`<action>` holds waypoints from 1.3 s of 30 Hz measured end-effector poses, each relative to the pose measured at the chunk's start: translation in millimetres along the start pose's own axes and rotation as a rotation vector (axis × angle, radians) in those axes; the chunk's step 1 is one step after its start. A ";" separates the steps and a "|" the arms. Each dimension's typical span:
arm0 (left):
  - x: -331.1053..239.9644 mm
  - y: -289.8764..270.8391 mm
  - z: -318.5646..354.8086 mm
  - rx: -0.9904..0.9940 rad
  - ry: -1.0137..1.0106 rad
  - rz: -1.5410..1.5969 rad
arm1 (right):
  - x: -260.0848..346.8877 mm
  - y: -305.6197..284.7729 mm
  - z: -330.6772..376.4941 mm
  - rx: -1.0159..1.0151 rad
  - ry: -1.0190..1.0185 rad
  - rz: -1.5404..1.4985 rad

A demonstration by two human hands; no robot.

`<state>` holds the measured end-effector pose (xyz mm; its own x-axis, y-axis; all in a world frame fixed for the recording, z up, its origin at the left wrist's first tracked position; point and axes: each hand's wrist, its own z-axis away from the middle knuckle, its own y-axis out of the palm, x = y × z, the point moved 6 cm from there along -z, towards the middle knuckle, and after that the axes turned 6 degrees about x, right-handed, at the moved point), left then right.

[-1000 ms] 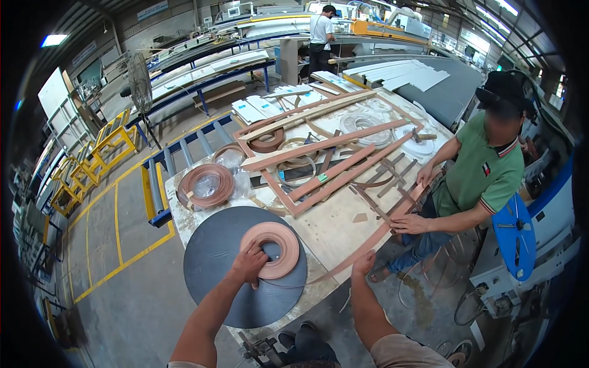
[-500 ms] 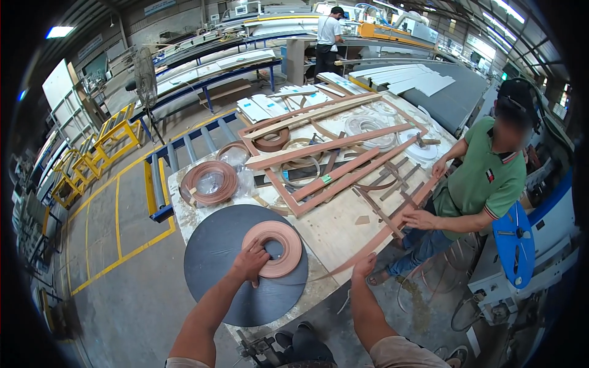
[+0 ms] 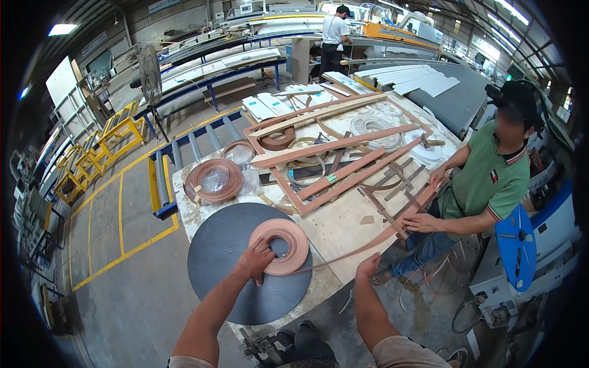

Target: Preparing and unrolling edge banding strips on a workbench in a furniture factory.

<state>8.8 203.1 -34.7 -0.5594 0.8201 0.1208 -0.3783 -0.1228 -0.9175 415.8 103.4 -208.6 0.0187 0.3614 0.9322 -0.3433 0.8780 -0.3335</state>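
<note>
My left hand [image 3: 256, 260] rests on a flat roll of light-brown edge banding [image 3: 281, 245], fingers over its rim and centre hole. The roll lies on a dark round disc [image 3: 221, 257] at the near end of the worktable [image 3: 334, 227]. A strip of banding [image 3: 343, 251] runs from the roll to my right hand [image 3: 368, 266], which pinches it at the table's edge. The strip continues toward a person in a green shirt [image 3: 491, 184] seated on the right, both of whose hands touch strips on the table.
Wooden frames and slats [image 3: 331, 165] cover the middle of the table, with more banding coils [image 3: 215, 181] on the left. A blue roller conveyor [image 3: 184, 153] and yellow racks [image 3: 92, 153] stand to the left. A blue-and-white machine [image 3: 521, 257] sits right. Another person [image 3: 334, 37] stands far back.
My left hand has shifted slightly on the roll. My right hand has stayed at the table edge with the strip. The seated person's hands have moved a little along the table.
</note>
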 end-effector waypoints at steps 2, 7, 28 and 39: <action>-2.8 -0.6 -5.0 -0.010 0.022 -0.029 | -4.9 -0.9 -4.4 -0.010 -0.020 0.003; 1.0 8.5 -1.1 -0.012 0.003 -0.022 | -4.7 3.4 -0.7 0.035 0.051 0.017; -0.5 3.8 -2.2 -0.046 0.024 0.003 | 15.0 -5.1 10.7 0.005 0.039 0.043; 1.6 2.0 3.2 -0.024 -0.010 0.023 | 20.3 -4.5 14.9 -0.010 0.029 0.009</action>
<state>4.8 202.4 -35.1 -0.5751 0.8115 0.1034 -0.3474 -0.1279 -0.9290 403.7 102.1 -186.1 0.0427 0.3776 0.9250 -0.3345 0.8778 -0.3429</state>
